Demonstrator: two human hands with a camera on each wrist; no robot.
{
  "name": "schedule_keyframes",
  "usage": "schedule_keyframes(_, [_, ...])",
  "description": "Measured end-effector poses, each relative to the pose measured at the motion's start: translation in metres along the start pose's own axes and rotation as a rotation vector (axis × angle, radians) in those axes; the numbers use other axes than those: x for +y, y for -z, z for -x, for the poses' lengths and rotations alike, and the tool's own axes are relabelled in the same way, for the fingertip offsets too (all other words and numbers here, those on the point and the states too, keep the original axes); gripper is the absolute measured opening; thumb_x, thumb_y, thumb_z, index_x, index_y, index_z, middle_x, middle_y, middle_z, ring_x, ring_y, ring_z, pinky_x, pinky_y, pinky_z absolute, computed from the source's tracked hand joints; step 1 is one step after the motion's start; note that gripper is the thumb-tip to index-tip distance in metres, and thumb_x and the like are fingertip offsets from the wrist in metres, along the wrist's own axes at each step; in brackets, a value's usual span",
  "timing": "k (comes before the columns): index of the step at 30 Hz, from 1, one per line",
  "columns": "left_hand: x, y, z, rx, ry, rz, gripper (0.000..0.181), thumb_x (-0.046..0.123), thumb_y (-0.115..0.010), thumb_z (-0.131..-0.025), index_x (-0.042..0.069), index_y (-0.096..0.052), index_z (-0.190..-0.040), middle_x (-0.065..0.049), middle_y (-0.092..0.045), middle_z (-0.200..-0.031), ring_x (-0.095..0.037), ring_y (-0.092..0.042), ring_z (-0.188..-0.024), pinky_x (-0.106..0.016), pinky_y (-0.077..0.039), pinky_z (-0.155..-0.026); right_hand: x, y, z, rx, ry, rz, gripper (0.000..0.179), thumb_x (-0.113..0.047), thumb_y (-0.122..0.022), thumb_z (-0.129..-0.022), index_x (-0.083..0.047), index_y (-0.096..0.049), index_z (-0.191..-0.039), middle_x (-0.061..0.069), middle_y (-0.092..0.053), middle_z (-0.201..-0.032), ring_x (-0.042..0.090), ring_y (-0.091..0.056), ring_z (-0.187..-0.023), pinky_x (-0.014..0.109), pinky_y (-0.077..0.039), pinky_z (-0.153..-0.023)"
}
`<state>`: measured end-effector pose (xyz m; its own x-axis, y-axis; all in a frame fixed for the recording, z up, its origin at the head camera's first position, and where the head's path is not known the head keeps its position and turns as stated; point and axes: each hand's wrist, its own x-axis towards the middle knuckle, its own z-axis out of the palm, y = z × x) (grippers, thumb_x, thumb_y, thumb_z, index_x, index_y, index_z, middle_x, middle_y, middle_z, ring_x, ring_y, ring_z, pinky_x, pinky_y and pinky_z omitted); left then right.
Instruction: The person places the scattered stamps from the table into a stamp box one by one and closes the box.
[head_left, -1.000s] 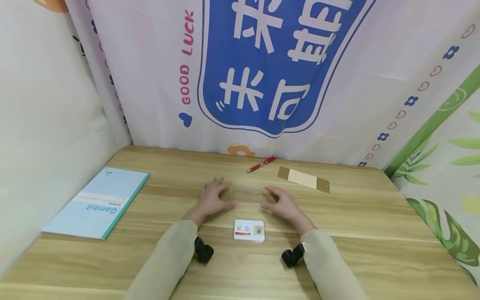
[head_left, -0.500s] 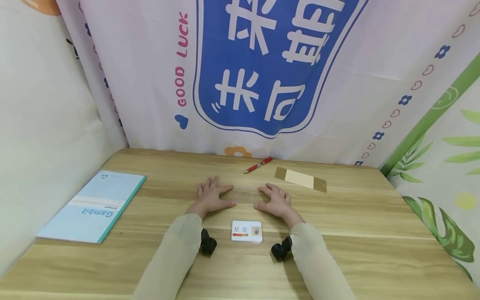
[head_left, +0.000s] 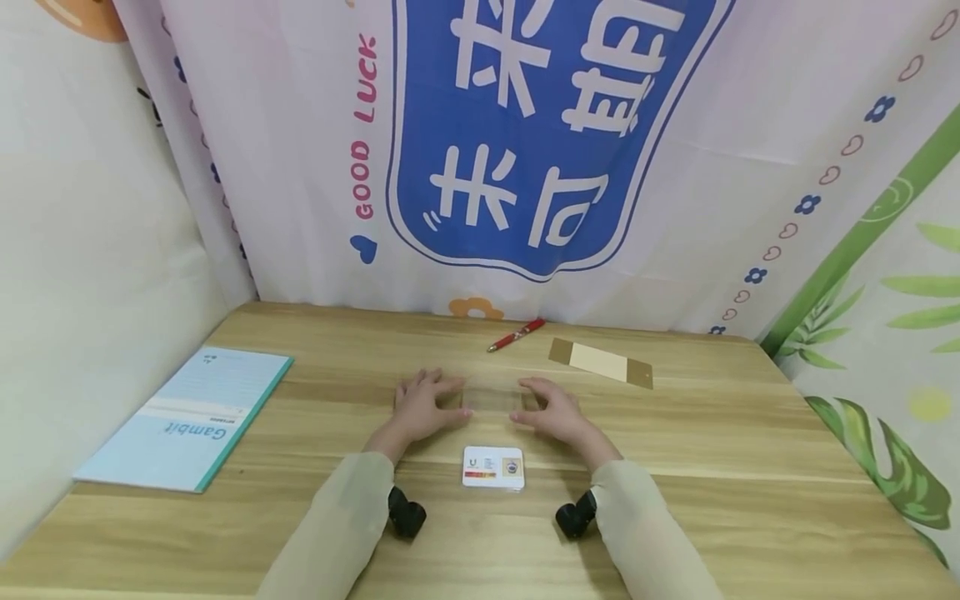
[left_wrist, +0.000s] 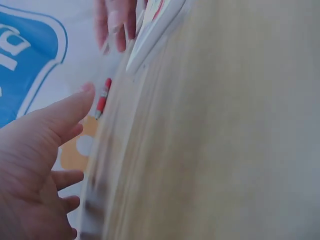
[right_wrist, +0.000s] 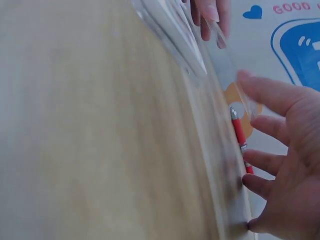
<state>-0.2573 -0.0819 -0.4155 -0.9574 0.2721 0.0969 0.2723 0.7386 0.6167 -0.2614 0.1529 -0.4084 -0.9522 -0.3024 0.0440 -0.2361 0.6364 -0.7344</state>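
Note:
A clear, thin rectangular plastic piece (head_left: 491, 398) spans the gap between the two hands, its outline faint. My left hand (head_left: 422, 408) holds its left end, thumb and forefinger at the corners. At the opposite end my right hand (head_left: 557, 410) holds it the same way; in the right wrist view the plastic edge (right_wrist: 232, 67) runs between thumb and forefinger. Closer to the body lies a white printed card (head_left: 492, 467) with rounded corners. The right wrist view shows its white side (right_wrist: 172, 35) as a thick stack with clear plastic along the edge.
Beyond the hands lie a red pen (head_left: 516, 335) and a brown-and-cream strip (head_left: 600, 362). A light blue notebook (head_left: 187, 421) sits on the left of the wooden table (head_left: 750, 508). A printed cloth (head_left: 675, 225) hangs along the back edge.
Half a second ago the hands lay flatter and more spread at the clear piece's ends; now the fingers are more curved around it. The head view has shifted slightly.

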Motion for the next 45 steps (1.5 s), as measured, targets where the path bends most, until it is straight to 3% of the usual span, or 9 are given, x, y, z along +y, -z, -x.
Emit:
schedule_keyframes(3, [0.004, -0.001, 0.005, 0.02, -0.048, 0.062, 0.053, 0.04, -0.062, -0.076, 0.016, -0.051, -0.122, -0.016, -0.029, -0.135, -0.036, -0.013, -0.125, -0.057, 0.001, -0.094, -0.006, -0.001, 0.006, 0.009, 0.013, -0.072, 0.052, -0.024, -0.068, -0.073, -0.007, -0.05, -0.119, 0.012, -0.037, -0.13, 0.031, -0.029, -0.119, 0.05, -0.018, -0.096])
schedule_keyframes(8, [0.007, -0.001, 0.01, 0.069, -0.098, 0.147, 0.051, 0.033, -0.063, -0.077, 0.011, -0.05, -0.121, -0.013, -0.039, -0.129, -0.031, -0.023, -0.123, -0.055, -0.002, -0.096, -0.011, -0.009, 0.011, -0.003, 0.083, -0.017, 0.038, -0.022, -0.064, -0.077, -0.006, -0.057, -0.11, 0.014, -0.042, -0.126, 0.032, -0.034, -0.116, 0.05, -0.021, -0.095])
schedule_keyframes(14, [0.0, 0.01, 0.022, 0.101, -0.113, 0.161, 0.052, 0.033, -0.064, -0.077, 0.011, -0.05, -0.122, -0.008, -0.045, -0.125, -0.028, -0.034, -0.117, -0.053, -0.017, -0.095, -0.013, -0.009, 0.014, 0.027, 0.014, -0.059, 0.041, -0.021, -0.064, -0.078, -0.006, -0.054, -0.115, 0.011, -0.048, -0.12, 0.029, -0.039, -0.113, 0.043, -0.028, -0.094])
schedule_keyframes(20, [-0.014, 0.023, 0.037, 0.109, -0.15, 0.054, 0.054, 0.035, -0.063, -0.077, 0.007, -0.05, -0.121, -0.016, -0.043, -0.125, -0.033, -0.033, -0.117, -0.059, -0.014, -0.092, -0.014, -0.006, 0.013, -0.007, -0.027, -0.044, 0.043, -0.025, -0.064, -0.078, -0.01, -0.053, -0.117, 0.009, -0.045, -0.124, 0.029, -0.035, -0.116, 0.045, -0.024, -0.095])
schedule_keyframes(27, [-0.022, 0.027, 0.05, 0.11, -0.065, -0.078, 0.063, 0.044, -0.065, -0.07, 0.006, -0.051, -0.119, -0.023, -0.036, -0.128, -0.039, -0.025, -0.118, -0.057, -0.011, -0.094, -0.015, -0.01, 0.006, -0.038, -0.037, -0.039, 0.046, -0.027, -0.066, -0.075, -0.015, -0.053, -0.118, 0.006, -0.043, -0.126, 0.028, -0.033, -0.118, 0.047, -0.022, -0.096])
schedule_keyframes(36, [-0.025, 0.018, 0.056, 0.127, -0.056, -0.168, 0.072, 0.056, -0.067, -0.06, 0.007, -0.055, -0.111, -0.022, -0.036, -0.128, -0.039, -0.022, -0.12, -0.059, -0.012, -0.092, -0.012, -0.012, 0.004, -0.053, -0.013, -0.07, 0.049, -0.029, -0.066, -0.074, -0.016, -0.052, -0.119, 0.007, -0.042, -0.127, 0.029, -0.031, -0.119, 0.049, -0.02, -0.096])
schedule_keyframes(45, [-0.022, 0.012, 0.056, 0.171, -0.061, -0.194, 0.066, 0.05, -0.07, -0.06, 0.004, -0.057, -0.105, -0.021, -0.038, -0.126, -0.038, -0.024, -0.119, -0.057, -0.013, -0.092, -0.01, -0.012, 0.007, -0.065, -0.007, -0.101, 0.048, -0.028, -0.066, -0.074, -0.016, -0.052, -0.119, 0.006, -0.041, -0.128, 0.027, -0.03, -0.12, 0.046, -0.02, -0.097])
